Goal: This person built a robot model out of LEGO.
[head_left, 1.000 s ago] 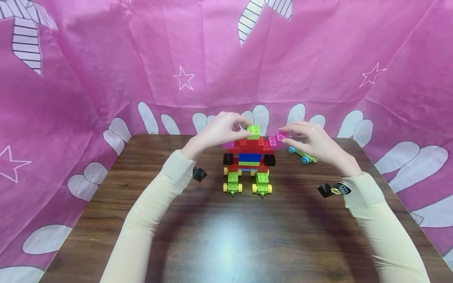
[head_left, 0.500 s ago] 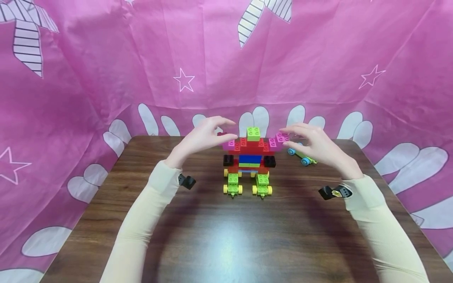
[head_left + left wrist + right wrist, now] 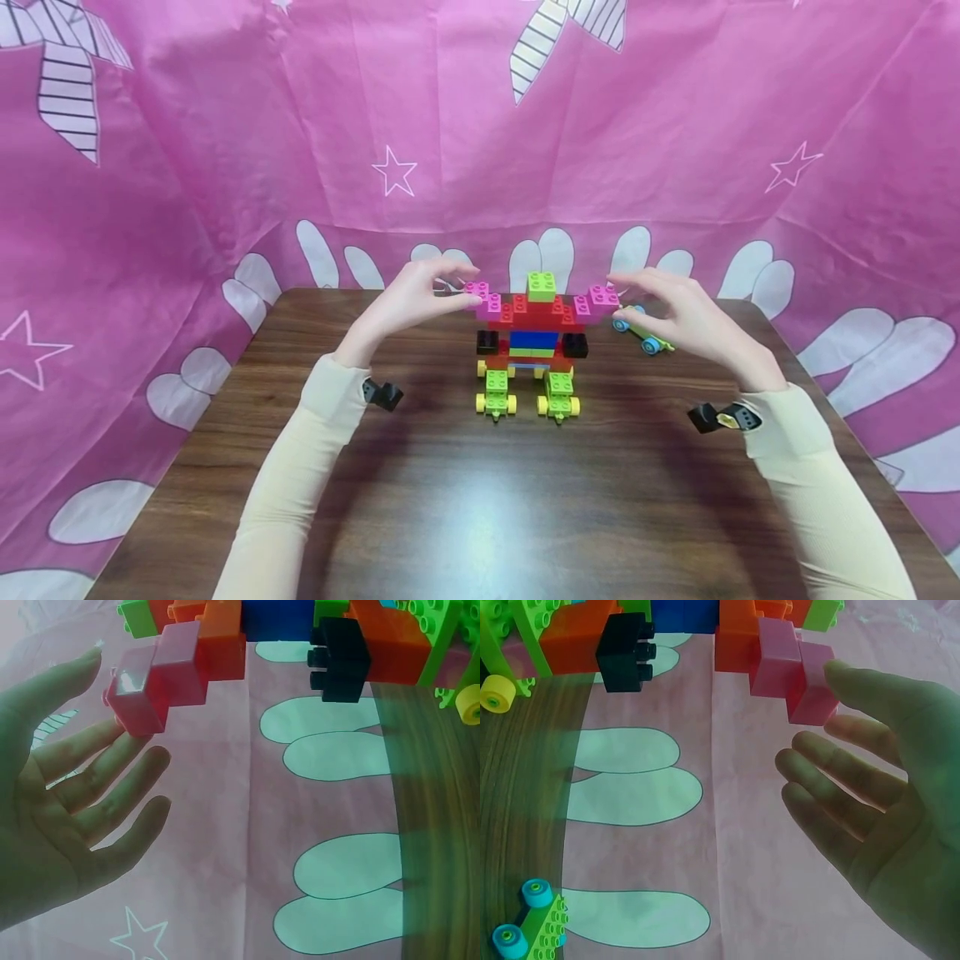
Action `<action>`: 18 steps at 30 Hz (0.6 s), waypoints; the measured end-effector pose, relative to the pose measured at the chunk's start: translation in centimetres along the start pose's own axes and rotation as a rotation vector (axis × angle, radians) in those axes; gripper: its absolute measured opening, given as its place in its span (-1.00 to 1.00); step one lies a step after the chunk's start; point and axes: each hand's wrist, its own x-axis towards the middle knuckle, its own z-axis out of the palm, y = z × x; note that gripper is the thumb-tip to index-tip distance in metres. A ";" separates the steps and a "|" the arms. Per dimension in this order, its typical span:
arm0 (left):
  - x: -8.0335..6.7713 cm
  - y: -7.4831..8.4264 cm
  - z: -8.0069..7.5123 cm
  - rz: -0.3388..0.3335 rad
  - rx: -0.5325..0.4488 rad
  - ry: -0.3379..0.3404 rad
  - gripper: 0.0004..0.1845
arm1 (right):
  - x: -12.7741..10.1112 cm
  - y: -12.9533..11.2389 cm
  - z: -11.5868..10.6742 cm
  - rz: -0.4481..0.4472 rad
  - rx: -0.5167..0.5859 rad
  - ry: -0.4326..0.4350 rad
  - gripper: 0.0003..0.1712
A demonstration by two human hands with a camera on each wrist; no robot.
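A brick figure (image 3: 532, 337) stands on the wooden table (image 3: 465, 500): red body, blue middle, black side bricks, green top brick (image 3: 541, 285), green feet on yellow wheels. Stepped pink bricks stick out on each side. My left hand (image 3: 453, 287) hovers with relaxed fingers at the tip of the left pink arm (image 3: 480, 293). The left wrist view shows that hand (image 3: 112, 742) spread beside that pink brick (image 3: 139, 694), fingertips at its end. My right hand (image 3: 626, 296) is spread at the right pink arm (image 3: 602, 297); its thumb (image 3: 862, 690) lies against the pink brick (image 3: 810, 694).
A small green car with blue wheels (image 3: 642, 330) lies on the table behind my right hand, also seen as the car (image 3: 529, 922) in the right wrist view. A pink cloth with white shapes (image 3: 480, 125) walls in the table's back and sides.
My left hand let go of the green top brick and drew back left to the pink arm's tip. My right hand opened and shifted slightly right. The figure stayed put.
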 end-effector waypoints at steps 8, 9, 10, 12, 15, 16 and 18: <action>-0.5 -0.7 0.5 -0.041 -0.059 0.022 -0.51 | -0.6 0.6 -0.3 0.029 0.026 0.007 -0.36; -0.6 -0.8 0.7 -0.046 -0.065 0.027 -0.51 | -0.6 0.7 -0.3 0.035 0.029 0.008 -0.37; -0.6 -0.9 0.8 -0.047 -0.073 0.032 -0.51 | -0.6 0.8 -0.4 0.045 0.030 0.008 -0.37; -0.7 -1.2 0.9 -0.050 -0.080 0.039 -0.50 | -0.7 0.9 -0.5 0.064 0.036 0.006 -0.39; -0.9 -1.4 1.1 -0.062 -0.091 0.050 -0.50 | -0.8 1.2 -0.7 0.086 0.039 0.003 -0.40; -1.0 -1.5 1.1 -0.066 -0.095 0.051 -0.50 | -0.9 1.3 -0.8 0.095 0.040 0.002 -0.40; -1.1 -1.6 1.2 -0.076 -0.097 0.054 -0.51 | -1.0 1.7 -0.9 0.115 0.036 0.004 -0.41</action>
